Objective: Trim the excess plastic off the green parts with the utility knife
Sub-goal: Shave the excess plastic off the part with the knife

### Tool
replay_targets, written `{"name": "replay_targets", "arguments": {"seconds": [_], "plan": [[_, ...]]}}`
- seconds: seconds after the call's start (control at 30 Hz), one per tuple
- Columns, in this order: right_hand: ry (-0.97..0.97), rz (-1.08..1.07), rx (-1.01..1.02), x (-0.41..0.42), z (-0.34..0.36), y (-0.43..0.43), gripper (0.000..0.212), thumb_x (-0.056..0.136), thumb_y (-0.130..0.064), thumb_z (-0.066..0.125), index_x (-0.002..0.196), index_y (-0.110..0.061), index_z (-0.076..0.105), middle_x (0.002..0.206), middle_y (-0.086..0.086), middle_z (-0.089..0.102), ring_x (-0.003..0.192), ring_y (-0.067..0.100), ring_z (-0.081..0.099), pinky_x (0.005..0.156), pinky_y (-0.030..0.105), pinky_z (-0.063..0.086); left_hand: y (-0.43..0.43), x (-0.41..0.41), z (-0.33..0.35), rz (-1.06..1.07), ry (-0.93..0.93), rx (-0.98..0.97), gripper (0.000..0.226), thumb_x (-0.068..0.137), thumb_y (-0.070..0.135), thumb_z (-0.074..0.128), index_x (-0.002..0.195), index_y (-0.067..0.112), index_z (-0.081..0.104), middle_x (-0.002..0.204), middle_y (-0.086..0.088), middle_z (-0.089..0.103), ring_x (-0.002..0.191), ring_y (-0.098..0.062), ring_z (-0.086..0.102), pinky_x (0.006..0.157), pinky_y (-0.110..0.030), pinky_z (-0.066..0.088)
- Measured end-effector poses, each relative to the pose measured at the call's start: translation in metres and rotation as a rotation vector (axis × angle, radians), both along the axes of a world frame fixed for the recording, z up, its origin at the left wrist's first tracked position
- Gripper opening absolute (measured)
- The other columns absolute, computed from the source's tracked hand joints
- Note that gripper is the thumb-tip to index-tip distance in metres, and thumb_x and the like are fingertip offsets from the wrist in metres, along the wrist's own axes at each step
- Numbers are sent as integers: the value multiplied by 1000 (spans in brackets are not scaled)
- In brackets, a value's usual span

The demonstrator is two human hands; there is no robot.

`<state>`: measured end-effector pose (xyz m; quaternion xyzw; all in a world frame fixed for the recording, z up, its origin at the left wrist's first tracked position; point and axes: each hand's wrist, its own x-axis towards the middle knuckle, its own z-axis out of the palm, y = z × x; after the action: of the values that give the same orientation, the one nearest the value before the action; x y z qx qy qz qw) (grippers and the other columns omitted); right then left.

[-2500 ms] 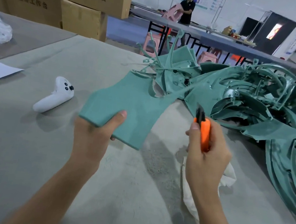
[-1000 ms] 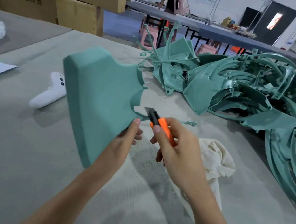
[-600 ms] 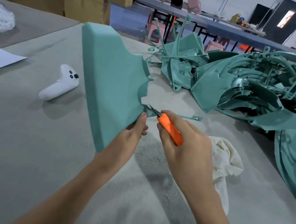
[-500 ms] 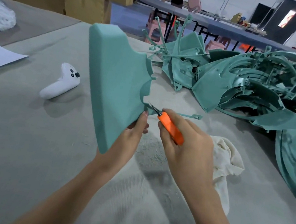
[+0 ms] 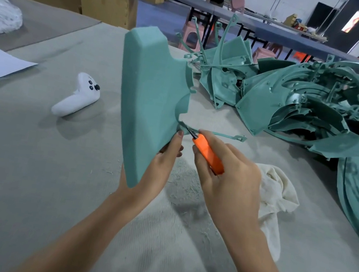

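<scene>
Worktop (image 5: 27,183): grey cloth, workshop, shavings (image 5: 181,184).
Green part (image 5: 151,99): held upright above it; left hand (image 5: 162,163) pinches its lower edge.
Utility knife (image 5: 208,153): right hand (image 5: 230,180) curled round it, blade at the notch.
Risk: blade just beside left hand; a slip may cut it.

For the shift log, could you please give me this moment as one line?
left hand: grips green part upright | right hand: grips utility knife, blade at part's right edge | phase: trimming

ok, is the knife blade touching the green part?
Touching. The head view shows the knife blade tip against the lower right edge of the green part, no gap visible.
</scene>
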<state>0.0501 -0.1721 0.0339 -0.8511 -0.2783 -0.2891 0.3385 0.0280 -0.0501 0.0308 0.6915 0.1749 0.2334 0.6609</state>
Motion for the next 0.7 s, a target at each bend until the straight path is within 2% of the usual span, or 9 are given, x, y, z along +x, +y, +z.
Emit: {"name": "replay_targets", "arguments": {"seconds": [0.23, 0.37, 0.47, 0.6, 0.7], "plan": [[-25, -29, -4, -1, 1, 0, 30, 91, -24, 70, 120, -19, 70, 84, 5, 70, 64, 30, 65, 54, 46, 54, -4, -1, 6, 6, -35, -14, 33, 97, 19, 54, 106, -9, 67, 99, -20, 70, 60, 8, 58, 63, -6, 44], [-31, -45, -13, -1, 2, 0, 30, 91, -24, 70, 120, -19, 70, 85, 5, 71, 64, 30, 65, 54, 46, 55, -4, 0, 7, 6, -23, -19, 32, 98, 18, 52, 107, -9, 67, 101, -22, 70, 64, -5, 59, 63, -6, 45], [-37, -48, -13, -1, 1, 1, 31, 91, -24, 71, 121, -19, 70, 85, 4, 71, 63, 30, 65, 53, 46, 54, -3, 1, 7, 5, -22, -25, 32, 98, 19, 52, 108, -9, 66, 102, -22, 70, 69, -8, 58, 63, -7, 45], [-97, -84, -41, 0, -1, 3, 31, 89, -23, 74, 119, -18, 71, 80, 2, 69, 55, 28, 61, 46, 43, 53, -5, 0, 8, 5, -36, -45, 32, 98, 15, 51, 109, -12, 64, 103, -25, 68, 63, -5, 57, 61, -6, 44], [-142, -113, -50, 0, -2, 6, 30, 86, -22, 77, 116, -18, 73, 78, 3, 69, 52, 28, 60, 42, 40, 51, -5, 0, 9, 4, -50, -58, 32, 99, 13, 51, 108, -14, 64, 101, -27, 67, 56, 5, 57, 60, -6, 43]]}}
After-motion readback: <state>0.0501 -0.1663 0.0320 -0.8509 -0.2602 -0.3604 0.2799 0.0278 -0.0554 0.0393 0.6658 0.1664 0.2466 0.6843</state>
